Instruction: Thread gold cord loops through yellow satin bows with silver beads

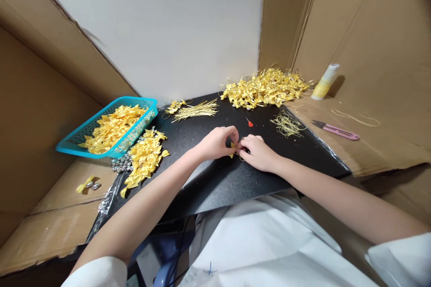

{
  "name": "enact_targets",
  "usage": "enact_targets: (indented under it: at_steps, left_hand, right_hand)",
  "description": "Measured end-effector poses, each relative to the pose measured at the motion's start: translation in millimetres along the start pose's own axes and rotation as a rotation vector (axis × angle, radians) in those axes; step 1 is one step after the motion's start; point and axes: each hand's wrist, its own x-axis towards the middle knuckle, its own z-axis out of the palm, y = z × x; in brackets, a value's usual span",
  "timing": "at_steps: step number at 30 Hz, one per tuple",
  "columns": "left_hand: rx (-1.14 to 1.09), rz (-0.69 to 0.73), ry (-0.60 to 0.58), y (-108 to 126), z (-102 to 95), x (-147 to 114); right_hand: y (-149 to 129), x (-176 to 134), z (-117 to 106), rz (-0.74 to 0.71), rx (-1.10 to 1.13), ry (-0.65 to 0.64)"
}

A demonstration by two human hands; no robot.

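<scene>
Over the middle of the black table my left hand point(220, 142) pinches a small yellow ribbon bow point(232, 149), mostly hidden by the fingers. My right hand point(258, 152) meets it there, thumb and fingers closed on a thin gold cord point(239, 157) that curls below them. The fingertips of both hands nearly touch, so the exact grip is hard to see. Just beyond them lies a red-handled needle threader point(249, 123). A bundle of cut gold cords point(197, 110) lies farther back, left of centre.
A turquoise basket point(153, 107) of yellow bows stands at left, beside loose bows point(147, 157) and silver bells point(121, 163). Corded bows point(266, 89) are heaped at the back. Cord scraps point(288, 124), pink thread snips point(336, 131) and a thread cone point(325, 82) lie right. Cardboard walls surround the table.
</scene>
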Motion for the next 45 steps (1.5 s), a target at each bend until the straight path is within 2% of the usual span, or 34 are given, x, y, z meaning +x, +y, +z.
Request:
enact_targets:
  at_steps: [4, 9, 13, 24, 38, 45]
  left_hand:
    - [-0.027, -0.015, -0.003, -1.5, 1.5, 0.2]
    - [0.048, -0.006, -0.022, -3.3, 3.5, 1.7]
    - [0.147, 0.055, -0.055, -4.6, 4.8, 3.7]
    - [0.526, 0.112, -0.123, 0.8, 3.5, 10.3]
    - [0.466, 0.119, -0.123, -4.8, 4.8, 8.9]
    - [0.371, 0.108, -0.109, -6.2, 4.8, 5.9]
  right_hand:
    - [-1.1, -0.2, -1.1, -0.002, 0.004, -0.004]
    - [-1.2, 0.2, -1.3, 0.007, 0.017, 0.000]
    - [-0.2, 1.2, -0.7, 0.017, 0.029, -0.005]
    - [-1.7, 2.9, -1.5, 0.037, -0.009, -0.032]
    - [-0.4, -0.9, -1.0, -0.021, -0.021, -0.019]
    - [0.6, -0.6, -4.8, -0.029, 0.073, 0.011]
